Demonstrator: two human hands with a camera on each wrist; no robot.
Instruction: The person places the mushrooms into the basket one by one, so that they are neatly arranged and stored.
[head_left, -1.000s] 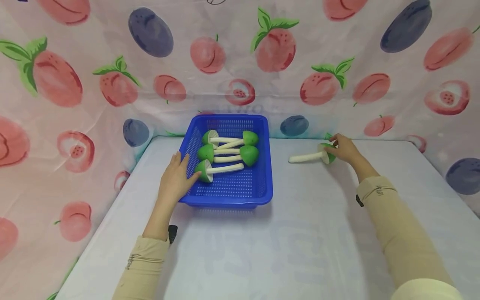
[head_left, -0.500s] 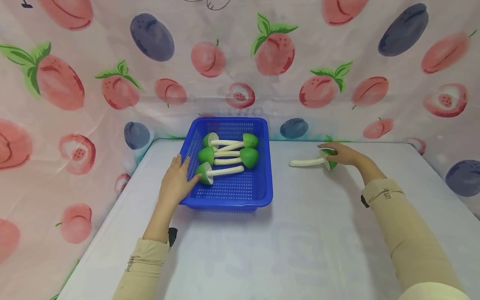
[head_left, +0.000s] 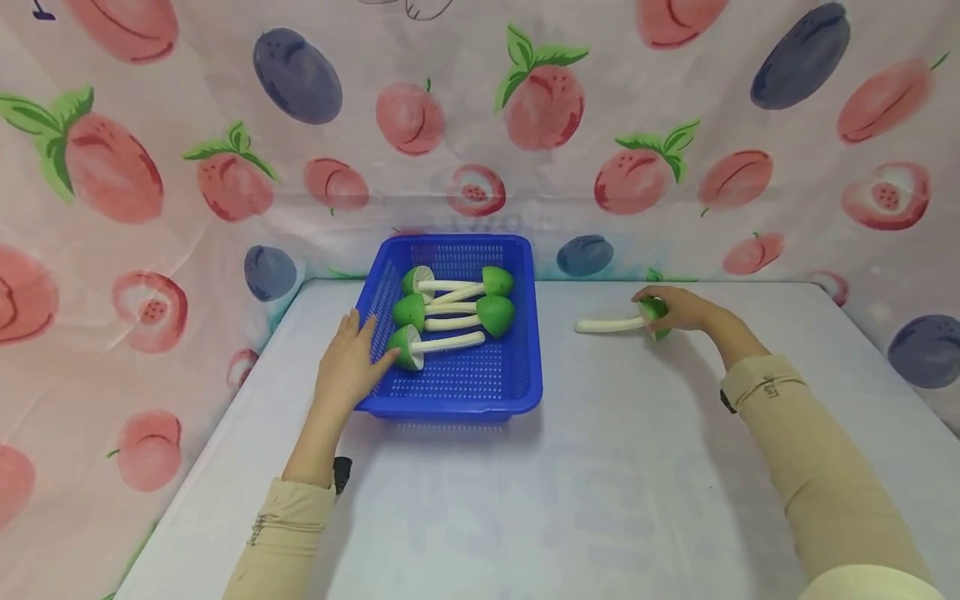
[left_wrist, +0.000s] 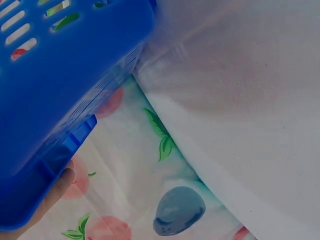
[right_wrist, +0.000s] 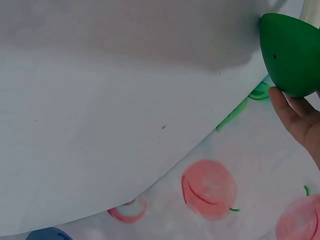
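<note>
At the left side of the blue plastic basket (head_left: 450, 407), my left hand (head_left: 348, 362) holds the rim, thumb over the inner side and fingers along the outside. In the left wrist view a fingertip (left_wrist: 65, 177) shows at the rim. Inside the basket several toy mushrooms (head_left: 495, 315) with green caps and white stems lie on their sides. To the right, my right hand (head_left: 678, 308) grips another toy mushroom (head_left: 611, 325) by its cap, its stem pointing left along the table. The right wrist view shows the green cap (right_wrist: 290, 55) with fingers against its edge.
A white-covered table (head_left: 600, 483) spreads out beneath both arms. Behind and to the left hangs a cloth (head_left: 450, 200) printed with peaches and blue plums, meeting the table's back edge.
My right hand has settled further over the mushroom's cap, its fingers now reaching across the top. The mushroom and basket stay nearly where they were, and my left hand keeps its place.
</note>
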